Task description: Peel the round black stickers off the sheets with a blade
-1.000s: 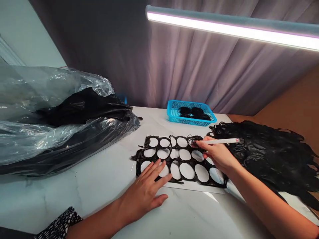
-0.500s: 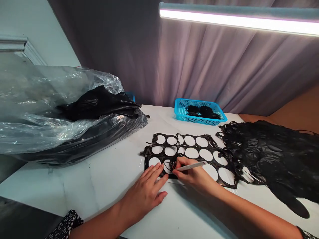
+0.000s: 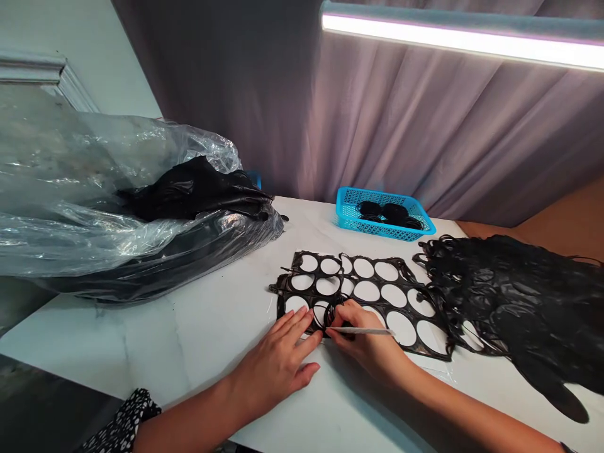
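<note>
Bare hands at a perforated black sheet. Any lettering on the slender pale tool (image 3: 363,331) was too small to read. The black sheet (image 3: 380,282) lay on the white, grey-veined surface (image 3: 198,340), between its near edge and its far edge. It was dark and glossy, pierced by three rows of oval openings through which white showed; its outline was ragged, and thin loose strands trailed at its right end. A ragged vertical line divided it into two blocks, with cropped openings beside that line.

The left hand (image 3: 283,352) lay flat over the sheet's near-left corner, its grip slack, fingers extended and thumb apart. The right hand (image 3: 368,340) had its grip closed around the tool, fingertips at a cluster of thin black loops (image 3: 334,308) just beside the left fingers.

Toward the far edge of the surface stood a blue perforated basket (image 3: 363,225) containing bundles of black strands (image 3: 395,212). A heaped black mass (image 3: 528,302) occupied the right side; on the left, extending past the far-left corner, lay a clear plastic bag (image 3: 141,258) with black material (image 3: 189,189) emerging from it.
</note>
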The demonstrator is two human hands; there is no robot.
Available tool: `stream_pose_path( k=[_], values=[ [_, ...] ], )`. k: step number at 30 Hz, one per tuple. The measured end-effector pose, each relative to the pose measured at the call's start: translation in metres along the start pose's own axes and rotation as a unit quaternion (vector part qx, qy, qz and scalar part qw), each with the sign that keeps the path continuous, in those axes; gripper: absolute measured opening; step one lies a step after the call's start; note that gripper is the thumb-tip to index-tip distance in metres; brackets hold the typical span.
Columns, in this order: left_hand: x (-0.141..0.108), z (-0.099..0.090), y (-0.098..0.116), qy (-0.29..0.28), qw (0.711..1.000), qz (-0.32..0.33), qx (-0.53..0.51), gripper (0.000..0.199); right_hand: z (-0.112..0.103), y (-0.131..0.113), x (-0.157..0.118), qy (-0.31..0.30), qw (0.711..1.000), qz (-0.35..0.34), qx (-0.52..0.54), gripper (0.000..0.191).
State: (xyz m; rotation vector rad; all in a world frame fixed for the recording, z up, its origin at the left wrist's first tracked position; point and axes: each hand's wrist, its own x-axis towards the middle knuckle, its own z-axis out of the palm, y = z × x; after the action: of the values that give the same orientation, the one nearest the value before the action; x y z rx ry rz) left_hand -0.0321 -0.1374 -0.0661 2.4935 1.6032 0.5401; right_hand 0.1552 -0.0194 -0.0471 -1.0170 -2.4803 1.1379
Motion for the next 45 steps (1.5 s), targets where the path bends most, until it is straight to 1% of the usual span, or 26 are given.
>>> stream_pose_path(
  k=[2,4,7,9,11,13,15,16,18,20,21,22,25,27,30,32,34,35,36,37,38,39,41,42,43,45],
  values=[
    [-0.002,0.0,0.0,-0.002,1.0,-0.005,-0.014,0.042,0.006,0.003,-0.003,0.007,0.998,-0.031,-0.054,0.018],
    [-0.004,0.0,-0.001,-0.005,1.0,-0.013,-0.027,0.045,0.015,0.008,-0.008,0.021,0.989,-0.09,-0.112,0.019],
    [-0.006,0.0,-0.002,-0.018,0.999,-0.019,-0.033,0.052,0.024,0.013,-0.012,0.054,0.956,-0.21,-0.197,0.02],
    [-0.007,-0.001,-0.003,-0.028,0.999,-0.02,-0.032,0.054,0.018,0.015,-0.007,0.063,0.939,-0.254,-0.225,0.019],
    [-0.007,-0.001,-0.003,-0.034,0.999,-0.022,-0.03,0.054,-0.004,0.022,0.005,0.082,0.945,-0.222,-0.226,0.017],
    [-0.008,0.0,-0.003,-0.037,0.999,-0.023,-0.025,0.056,-0.036,0.034,0.02,0.147,0.959,-0.126,-0.206,0.016],
    [-0.009,0.001,-0.002,-0.037,0.999,-0.022,-0.02,0.058,-0.067,0.05,0.034,0.248,0.954,-0.011,-0.165,0.017],
    [-0.01,0.0,-0.002,-0.034,0.999,-0.02,-0.019,0.059,-0.079,0.057,0.039,0.267,0.951,0.013,-0.154,0.019],
    [-0.009,-0.002,0.0,-0.024,0.999,-0.018,-0.018,0.057,-0.093,0.065,0.042,0.262,0.961,0.063,-0.061,0.027],
    [-0.005,-0.006,0.001,0.002,0.999,-0.026,-0.024,0.047,-0.094,0.064,0.039,0.209,0.965,0.106,0.122,0.033],
    [-0.002,-0.008,0.001,0.017,0.999,-0.031,-0.03,0.04,-0.091,0.061,0.036,0.175,0.949,0.126,0.228,0.036],
    [0.003,-0.011,0.001,0.033,0.998,-0.035,-0.036,0.035,-0.087,0.056,0.033,0.142,0.924,0.142,0.324,0.037],
    [0.022,-0.018,0.0,0.049,0.997,-0.046,-0.03,0.022,-0.073,0.044,0.028,0.071,0.844,0.178,0.502,0.035],
    [0.035,-0.022,-0.002,0.035,0.998,-0.05,-0.003,0.007,-0.066,0.04,0.026,0.047,0.797,0.199,0.568,0.034],
    [0.047,-0.023,-0.003,0.023,0.998,-0.053,0.014,0.01,-0.058,0.038,0.023,0.013,0.74,0.204,0.641,0.03],
    [0.047,-0.02,-0.005,0.03,0.998,-0.062,0.005,0.005,-0.055,0.036,0.018,-0.019,0.709,0.199,0.676,0.028],
    [0.042,-0.013,-0.008,0.028,0.998,-0.06,0.011,0.024,-0.054,0.032,0.014,-0.045,0.692,0.19,0.695,0.027],
    [0.039,-0.009,-0.011,0.018,0.998,-0.052,0.02,0.035,-0.054,0.03,0.013,-0.054,0.693,0.183,0.695,0.027],
    [0.035,-0.005,-0.013,0.004,0.999,-0.042,0.032,0.045,-0.054,0.027,0.014,-0.057,0.703,0.173,0.687,0.027],
    [0.031,-0.001,-0.016,-0.012,0.998,-0.033,0.043,0.052,-0.054,0.025,0.016,-0.054,0.724,0.161,0.669,0.027],
    [0.028,0.003,-0.018,-0.026,0.998,-0.027,0.05,0.056,-0.053,0.023,0.019,-0.047,0.756,0.146,0.636,0.026],
    [0.025,0.005,-0.019,-0.036,0.998,-0.027,0.053,0.059,-0.052,0.021,0.023,-0.036,0.798,0.128,0.587,0.026],
    [0.022,0.008,-0.021,-0.044,0.997,-0.036,0.05,0.062,-0.045,0.019,0.034,-0.01,0.891,0.086,0.446,0.026],
    [0.022,0.008,-0.021,-0.044,0.997,-0.042,0.047,0.062,-0.041,0.018,0.039,-0.002,0.927,0.061,0.369,0.026],
    [0.022,0.007,-0.021,-0.044,0.997,-0.047,0.044,0.062,-0.036,0.017,0.042,0.0,0.953,0.037,0.301,0.025],
    [0.023,0.005,-0.02,-0.046,0.997,-0.053,0.042,0.061,-0.025,0.016,0.046,-0.003,0.979,0.002,0.203,0.022]
  ],
)
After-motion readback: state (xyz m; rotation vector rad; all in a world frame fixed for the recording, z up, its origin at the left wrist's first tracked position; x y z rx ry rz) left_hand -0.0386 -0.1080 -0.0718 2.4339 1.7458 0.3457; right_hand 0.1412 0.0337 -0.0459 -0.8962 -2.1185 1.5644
